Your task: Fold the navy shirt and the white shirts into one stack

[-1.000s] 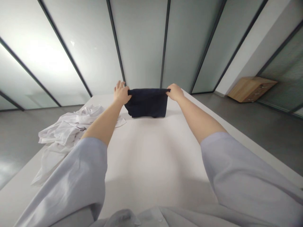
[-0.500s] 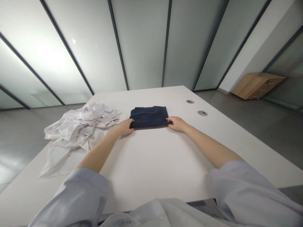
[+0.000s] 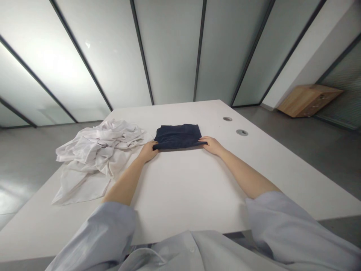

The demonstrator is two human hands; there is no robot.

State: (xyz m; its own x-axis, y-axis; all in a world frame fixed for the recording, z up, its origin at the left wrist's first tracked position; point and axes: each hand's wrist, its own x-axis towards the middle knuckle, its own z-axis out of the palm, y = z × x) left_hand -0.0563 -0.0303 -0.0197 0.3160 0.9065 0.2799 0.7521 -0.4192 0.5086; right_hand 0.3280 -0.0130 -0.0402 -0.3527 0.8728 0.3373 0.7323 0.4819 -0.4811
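Note:
A folded dark navy cloth garment (image 3: 178, 135) lies on the white table, its near edge running between my two hands. What kind of garment it is I cannot tell. My left hand (image 3: 149, 151) is closed on the near left corner, thumb and fingers pinching the fabric. At the near right corner, my right hand (image 3: 211, 145) grips the same edge. That near edge looks slightly raised and rolled, while the far part rests flat. A heap of crumpled white cloth (image 3: 98, 146) lies to the left, close to my left hand and forearm.
The white table (image 3: 186, 188) reaches away toward frosted glass panels (image 3: 172, 52). Two round cable grommets, one nearer (image 3: 241, 132) and one farther (image 3: 227, 118), sit in its right side. A wooden cabinet (image 3: 304, 101) stands on the floor at the far right.
The garment's near edge has been lifted and drawn a little wider between my hands, creasing its surface. Both hands keep their hold. The view has shifted slightly.

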